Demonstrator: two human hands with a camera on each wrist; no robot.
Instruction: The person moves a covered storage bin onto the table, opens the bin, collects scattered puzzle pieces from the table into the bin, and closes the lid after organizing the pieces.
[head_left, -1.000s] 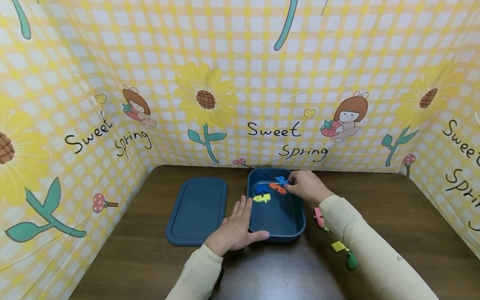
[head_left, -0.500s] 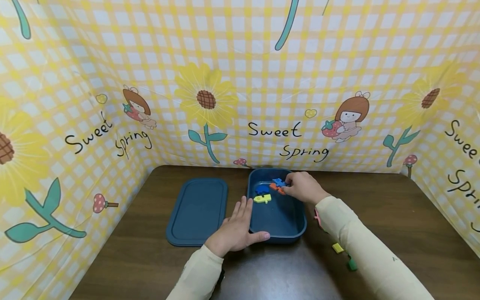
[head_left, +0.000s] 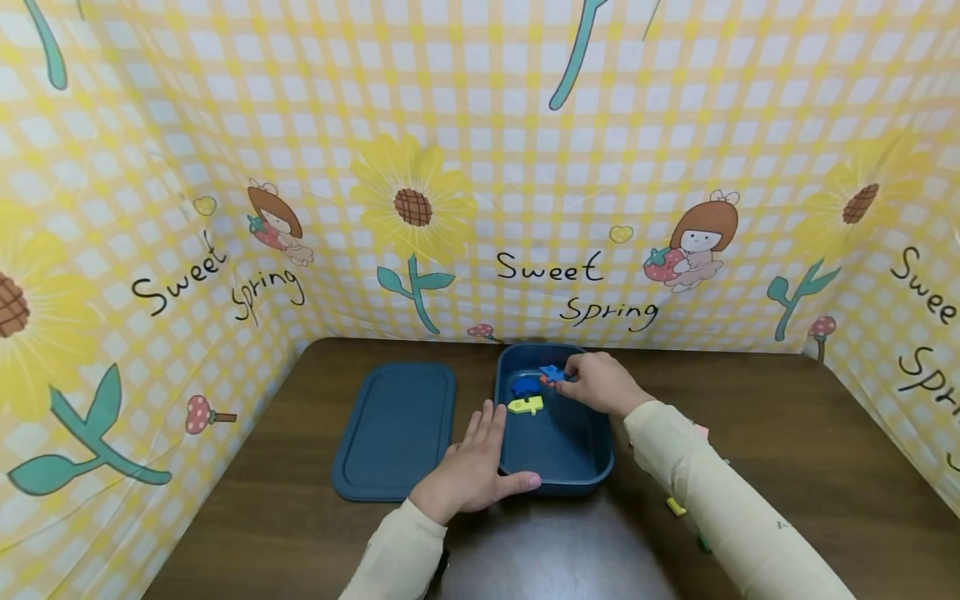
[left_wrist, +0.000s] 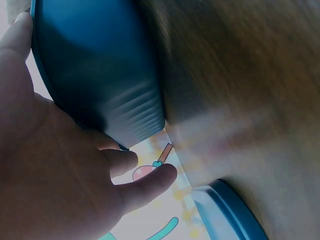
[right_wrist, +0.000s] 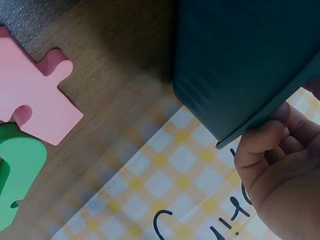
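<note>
My left hand point(head_left: 468, 471) lies flat-fingered along the near left corner of a dark blue open box point(head_left: 555, 450), thumb stretched across its front. In the left wrist view, that hand point(left_wrist: 65, 160) spreads its fingers against the box wall point(left_wrist: 110, 65). My right hand point(head_left: 603, 383) reaches over the box's far right rim and pinches a light blue puzzle piece point(head_left: 551, 372). An orange puzzle piece point(head_left: 548, 381) shows partly beneath it. Beside them in the box lie a dark blue piece point(head_left: 525, 387) and a yellow-green piece point(head_left: 526, 405). The right wrist view shows curled fingers point(right_wrist: 260, 145) at the rim; the piece is hidden there.
A dark blue lid point(head_left: 397, 433) lies left of the box. Right of it, partly under my right sleeve, are a yellow piece point(head_left: 677, 507), a green piece point(head_left: 703, 543) and a pink piece point(right_wrist: 40, 85). A checked cloth point(head_left: 480, 167) surrounds the wooden table point(head_left: 255, 500).
My right hand has moved slightly left and toward me, carrying the light blue puzzle piece over the orange one. The left hand stays put against the box.
</note>
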